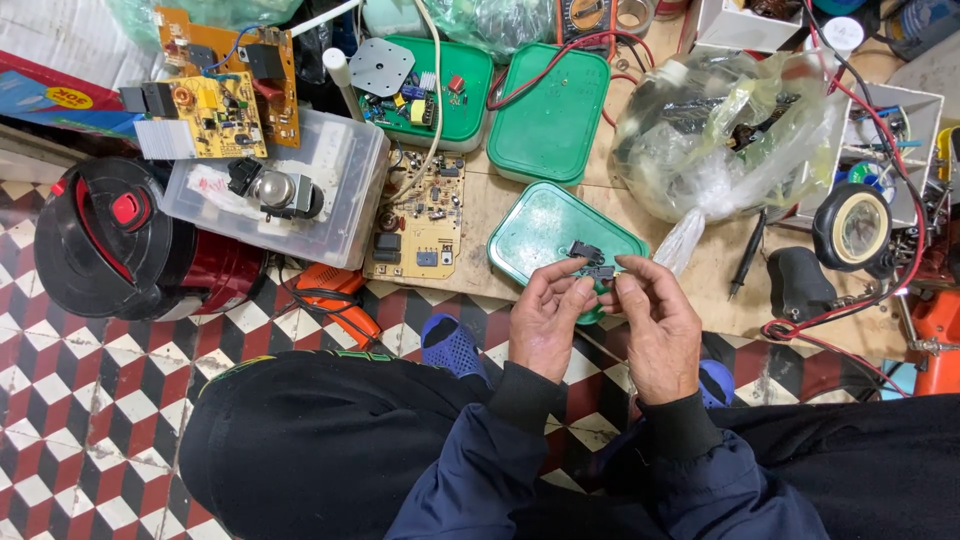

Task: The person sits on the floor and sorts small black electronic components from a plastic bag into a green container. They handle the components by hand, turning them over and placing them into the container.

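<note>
Over my lap, near the front edge of the bench, I've got a small black plastic part [590, 259] pinched between both hands, left hand [545, 318] curled around it from the left and right hand [655, 325] gripping it with thumb and fingertips from the right. Just behind it lies a green lid [540, 225] on the wooden bench [700, 280], with a yellowish circuit board [420, 225] to its left and a crumpled clear plastic bag [720, 135] far right.
</note>
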